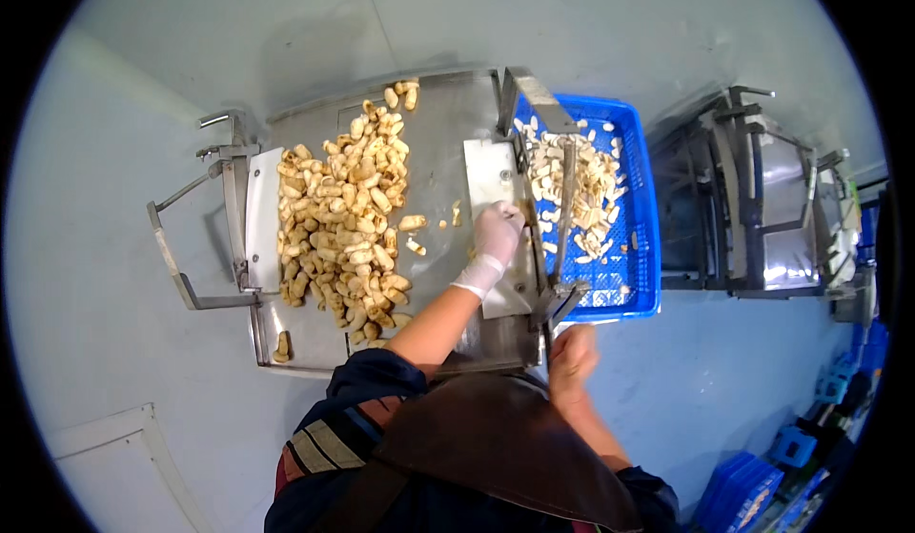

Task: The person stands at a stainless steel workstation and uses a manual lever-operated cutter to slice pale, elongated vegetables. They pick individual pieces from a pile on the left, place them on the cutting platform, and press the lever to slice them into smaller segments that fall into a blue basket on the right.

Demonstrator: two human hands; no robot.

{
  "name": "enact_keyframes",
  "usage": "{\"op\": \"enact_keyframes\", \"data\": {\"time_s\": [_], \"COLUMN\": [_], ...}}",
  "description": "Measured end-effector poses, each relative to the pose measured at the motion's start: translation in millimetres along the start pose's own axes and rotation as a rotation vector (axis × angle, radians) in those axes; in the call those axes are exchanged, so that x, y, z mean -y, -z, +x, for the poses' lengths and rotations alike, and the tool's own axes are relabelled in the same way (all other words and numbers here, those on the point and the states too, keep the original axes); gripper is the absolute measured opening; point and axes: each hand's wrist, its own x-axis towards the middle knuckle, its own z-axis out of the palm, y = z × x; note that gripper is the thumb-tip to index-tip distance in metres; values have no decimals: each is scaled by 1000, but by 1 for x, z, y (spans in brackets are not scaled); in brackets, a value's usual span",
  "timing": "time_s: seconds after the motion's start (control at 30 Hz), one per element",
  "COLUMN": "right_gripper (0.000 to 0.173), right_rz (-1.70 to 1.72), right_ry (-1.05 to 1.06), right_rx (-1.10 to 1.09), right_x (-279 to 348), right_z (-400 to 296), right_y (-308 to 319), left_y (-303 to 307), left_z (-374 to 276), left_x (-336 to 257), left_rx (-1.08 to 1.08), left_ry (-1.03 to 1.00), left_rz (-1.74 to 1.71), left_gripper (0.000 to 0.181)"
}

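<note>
My left hand [498, 234], in a translucent white glove, rests with curled fingers at the white board [493, 165] of a metal cutter; whether it holds a piece is hidden. My bare right hand [574, 354] is closed round the lower end of the cutter's metal handle [566, 207]. A big heap of whole pale-brown mushrooms [350, 211] lies on the steel table [443, 118] at left. A few loose pieces lie between heap and board. Beyond the blade side, a blue plastic basket [649, 211] holds many pale slices [579, 175].
A second cutter [232, 204] with a bent handle is fixed at the table's left end. More metal frames [750, 204] stand at right along the wall. Blue crates [740, 494] and a blue stool [793, 446] are on the floor at lower right.
</note>
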Motion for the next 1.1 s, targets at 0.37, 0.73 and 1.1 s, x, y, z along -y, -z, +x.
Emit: {"op": "enact_keyframes", "data": {"time_s": [0.37,0.73,1.1], "right_gripper": [49,49,53], "right_rz": [112,-141,305], "right_ry": [-118,80,-92], "right_rx": [54,-93,-30], "right_x": [45,-51,-18], "right_z": [23,-33,-27], "right_y": [23,-24,-18], "left_y": [8,1,-7], "left_z": [4,14,20], "left_x": [2,10,31], "left_rx": [140,135,124], "left_ry": [16,-63,90], "left_rz": [222,220,56], "left_gripper": [8,11,35]}}
